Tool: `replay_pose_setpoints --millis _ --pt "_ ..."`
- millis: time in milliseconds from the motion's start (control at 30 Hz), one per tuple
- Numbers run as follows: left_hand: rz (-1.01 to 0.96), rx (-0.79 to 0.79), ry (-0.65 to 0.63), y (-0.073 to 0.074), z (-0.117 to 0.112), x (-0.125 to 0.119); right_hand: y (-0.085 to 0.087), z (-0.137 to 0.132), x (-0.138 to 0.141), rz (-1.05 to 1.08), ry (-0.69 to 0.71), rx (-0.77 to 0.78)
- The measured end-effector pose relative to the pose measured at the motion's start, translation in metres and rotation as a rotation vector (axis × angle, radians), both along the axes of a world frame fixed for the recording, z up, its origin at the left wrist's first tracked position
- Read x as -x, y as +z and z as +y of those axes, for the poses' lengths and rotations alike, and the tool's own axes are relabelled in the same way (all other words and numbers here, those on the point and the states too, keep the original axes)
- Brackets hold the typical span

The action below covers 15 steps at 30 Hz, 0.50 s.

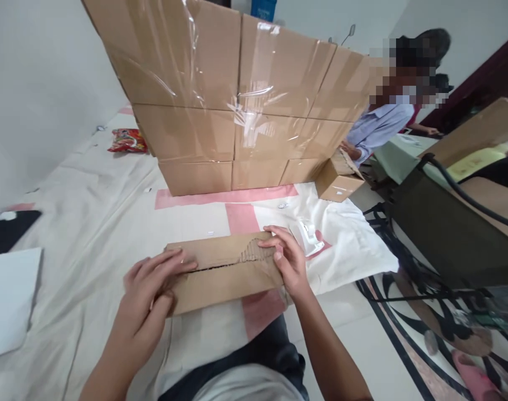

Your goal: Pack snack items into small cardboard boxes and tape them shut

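Observation:
A long, narrow cardboard box [224, 287] lies on the cloth in front of me, its two top flaps meeting at a seam. Part of the far flap is torn, so its ribbed inner layer shows. My left hand [154, 284] holds the left end, fingers resting over the flap and seam, thumb against the near side. Around the right end my right hand [288, 259] is closed, its fingers on the torn patch and its thumb at the edge. Just beyond my right hand lies a white tape dispenser [307, 236].
A wall of taped cartons [270, 100] stands at the back of the cloth-covered surface [95, 223]. A person [379, 122] at the right touches a small carton [340, 186]. At the left are a red packet [128, 141] and a white sheet [11, 301]. A dark-framed chair [438, 223] stands at right.

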<state>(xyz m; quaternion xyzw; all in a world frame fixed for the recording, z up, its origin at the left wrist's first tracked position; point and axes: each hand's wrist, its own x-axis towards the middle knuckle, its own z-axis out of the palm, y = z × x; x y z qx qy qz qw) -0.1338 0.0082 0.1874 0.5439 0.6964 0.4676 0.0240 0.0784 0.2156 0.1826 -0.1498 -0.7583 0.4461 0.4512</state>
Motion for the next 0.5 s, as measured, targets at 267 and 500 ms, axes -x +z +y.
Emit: replay_pose_setpoints --millis 267,500 --pt "0.759 -0.006 -0.112 0.014 0.031 -0.051 0.005 -0.007 -0.017 -0.072 -0.015 -0.082" --pt "0.881 -0.075 -0.13 0.001 0.08 -0.007 -0.022 0.017 -0.078 -0.131 -0.507 -0.117"
